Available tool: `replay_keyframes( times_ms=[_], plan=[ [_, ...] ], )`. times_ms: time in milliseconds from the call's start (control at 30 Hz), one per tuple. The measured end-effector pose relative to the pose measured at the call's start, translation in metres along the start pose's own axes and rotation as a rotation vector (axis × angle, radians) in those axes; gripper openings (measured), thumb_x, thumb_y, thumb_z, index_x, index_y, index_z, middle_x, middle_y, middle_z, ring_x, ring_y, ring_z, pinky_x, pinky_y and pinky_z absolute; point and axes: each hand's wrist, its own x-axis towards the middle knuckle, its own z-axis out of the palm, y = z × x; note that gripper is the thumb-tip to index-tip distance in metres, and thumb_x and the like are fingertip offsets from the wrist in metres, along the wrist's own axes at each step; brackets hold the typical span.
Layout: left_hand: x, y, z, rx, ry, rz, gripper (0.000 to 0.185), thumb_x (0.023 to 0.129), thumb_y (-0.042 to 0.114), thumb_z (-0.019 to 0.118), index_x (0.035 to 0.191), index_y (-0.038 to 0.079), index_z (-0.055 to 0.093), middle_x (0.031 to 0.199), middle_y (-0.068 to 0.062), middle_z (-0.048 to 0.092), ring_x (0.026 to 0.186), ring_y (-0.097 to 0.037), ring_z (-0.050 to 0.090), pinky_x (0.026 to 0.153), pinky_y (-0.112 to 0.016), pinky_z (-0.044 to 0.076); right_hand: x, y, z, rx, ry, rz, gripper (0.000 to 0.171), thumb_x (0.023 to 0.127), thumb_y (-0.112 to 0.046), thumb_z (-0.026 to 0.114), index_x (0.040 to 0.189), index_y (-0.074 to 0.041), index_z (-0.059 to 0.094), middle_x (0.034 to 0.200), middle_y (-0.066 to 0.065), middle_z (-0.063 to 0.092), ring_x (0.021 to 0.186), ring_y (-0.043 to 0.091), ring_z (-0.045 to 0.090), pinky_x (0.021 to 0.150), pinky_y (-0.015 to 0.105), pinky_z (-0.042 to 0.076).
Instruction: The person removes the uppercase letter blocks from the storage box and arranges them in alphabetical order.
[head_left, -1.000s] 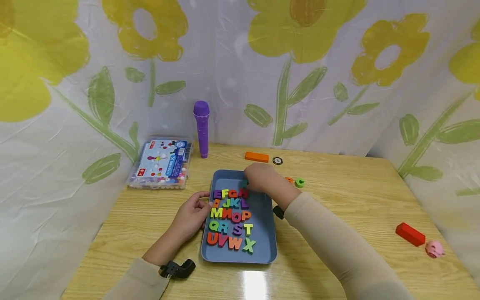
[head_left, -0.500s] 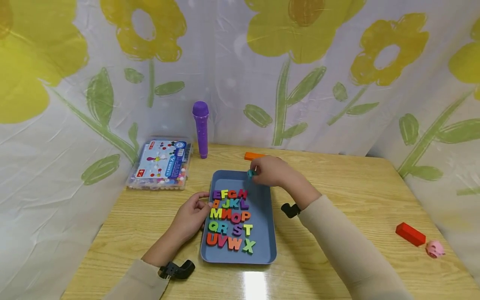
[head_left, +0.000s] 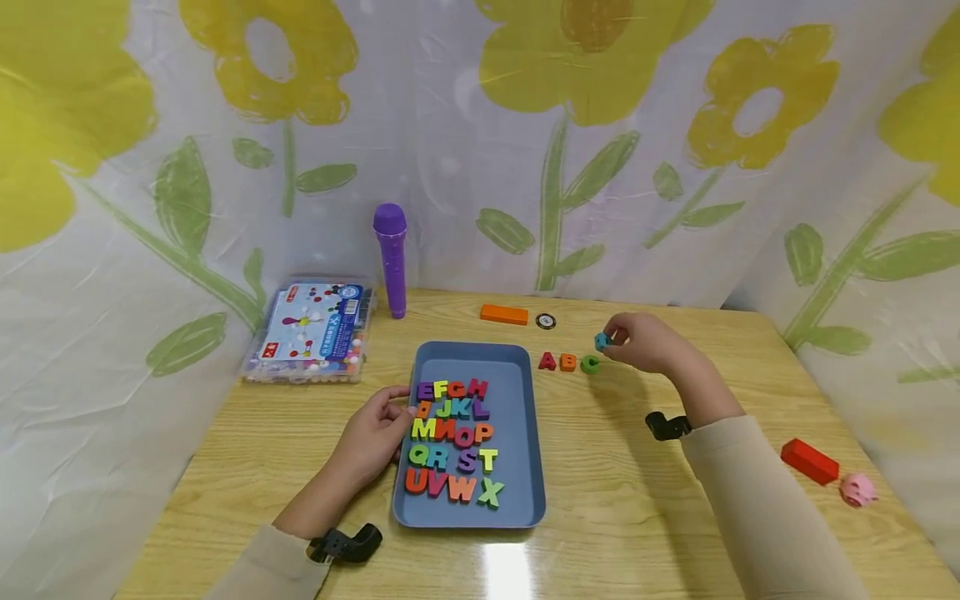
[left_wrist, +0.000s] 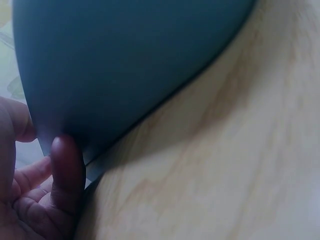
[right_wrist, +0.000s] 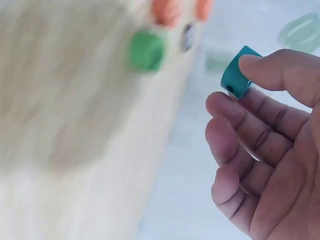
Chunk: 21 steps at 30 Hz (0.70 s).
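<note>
My right hand [head_left: 637, 340] pinches a small teal toy letter [right_wrist: 237, 72] between thumb and fingers, just over the table to the right of the tray. In the right wrist view its curved side shows, with the other fingers loosely curled below. Close by, a red A [head_left: 547, 361], an orange B [head_left: 568, 362] and a green C [head_left: 590, 364] lie in a row. My left hand [head_left: 375, 437] holds the left rim of the blue-grey tray [head_left: 528, 467], its thumb [left_wrist: 67, 165] against the outer wall. Several rows of coloured letters [head_left: 453, 433] lie in the tray's left part.
Behind the tray lie an orange block [head_left: 504, 314] and a round black-and-white chip [head_left: 546, 321]. A purple toy microphone [head_left: 392, 258] stands beside a clear box of beads [head_left: 307, 329]. At far right are a red block [head_left: 810, 461] and a pink pig head [head_left: 857, 490].
My right hand has lifted the teal letter out of the tray and carried it right, to beside the green C. My left hand stays at the tray's rim.
</note>
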Motion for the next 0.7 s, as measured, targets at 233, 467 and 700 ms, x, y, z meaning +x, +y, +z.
replay_keyframes(
  times_ms=[233,467,700],
  plan=[
    [0.000,0.000,-0.001,0.012,0.003,-0.012,0.046,0.112,0.028,0.061,0.155,0.012,0.054,0.109,-0.014,0.073,0.074,-0.020,0.068,0.065,-0.032,0.059,-0.006,0.031,0.019,-0.044,-0.015,0.070,0.030,0.104,-0.019,0.070,0.126,0.001,0.069,0.109,0.017,0.068,0.092,0.029,0.062,0.083,0.045,0.054],
    [-0.001,0.001,0.001,0.004,-0.003,-0.021,0.046,0.112,0.029,0.061,0.155,0.012,0.054,0.110,-0.015,0.073,0.076,-0.020,0.068,0.066,-0.032,0.060,-0.004,0.039,0.031,-0.034,-0.009,0.078,0.029,0.104,-0.020,0.069,0.124,0.000,0.069,0.107,0.016,0.066,0.091,0.029,0.060,0.081,0.045,0.053],
    [-0.001,0.002,0.001,0.000,0.001,-0.021,0.045,0.112,0.028,0.060,0.154,0.012,0.054,0.109,-0.014,0.073,0.075,-0.020,0.067,0.065,-0.031,0.060,-0.004,0.041,0.034,-0.035,-0.017,0.084,0.029,0.106,-0.019,0.068,0.127,0.001,0.067,0.100,0.014,0.065,0.085,0.026,0.057,0.078,0.041,0.051]
  ],
)
